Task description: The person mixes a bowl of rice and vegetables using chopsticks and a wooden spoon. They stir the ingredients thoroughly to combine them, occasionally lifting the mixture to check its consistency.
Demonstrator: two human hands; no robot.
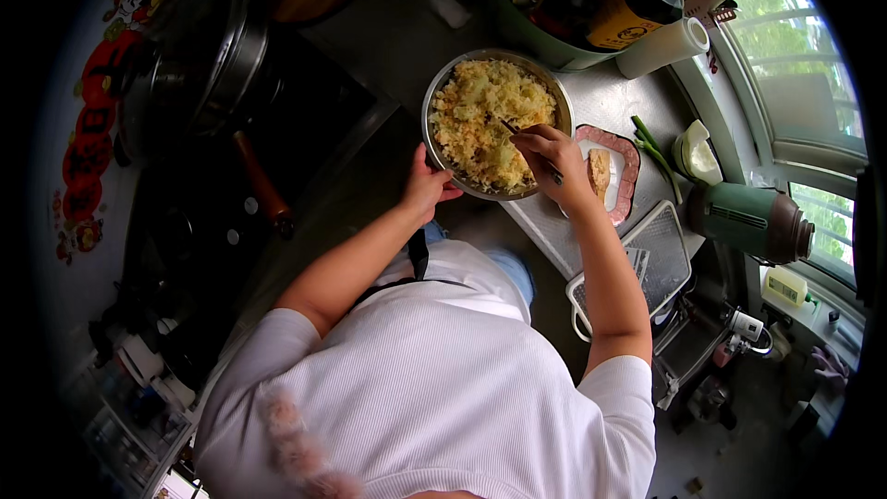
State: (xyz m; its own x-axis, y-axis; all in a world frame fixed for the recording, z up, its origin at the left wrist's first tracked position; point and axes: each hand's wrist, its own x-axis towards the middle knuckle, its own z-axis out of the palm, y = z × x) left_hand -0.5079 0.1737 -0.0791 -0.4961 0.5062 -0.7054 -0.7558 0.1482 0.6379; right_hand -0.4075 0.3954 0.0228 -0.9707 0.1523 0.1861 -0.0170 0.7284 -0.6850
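Observation:
A round metal bowl (pixel 567 101) full of a pale yellow, shredded-looking mixture (pixel 478 100) with orange bits sits before me, partly over the counter's edge. My left hand (pixel 427 187) grips its near left rim, thumb toward the inside. In my right hand (pixel 554 156) is a thin utensil (pixel 509 126) whose tip dips into the mixture; my fingers hide its middle, so its exact kind is unclear. Just right of the bowl, partly behind my right wrist, lies a pink-rimmed plate (pixel 629 173) bearing a brownish piece of food (pixel 599 170).
Green onions (pixel 655 149) and a white bowl (pixel 698 154) lie right of the plate. A green flask (pixel 734 218) stands by the window. Bottles (pixel 634 10) crowd a green basin (pixel 540 48) behind. Left is a lidded pot (pixel 201 48) near a wooden handle (pixel 260 180).

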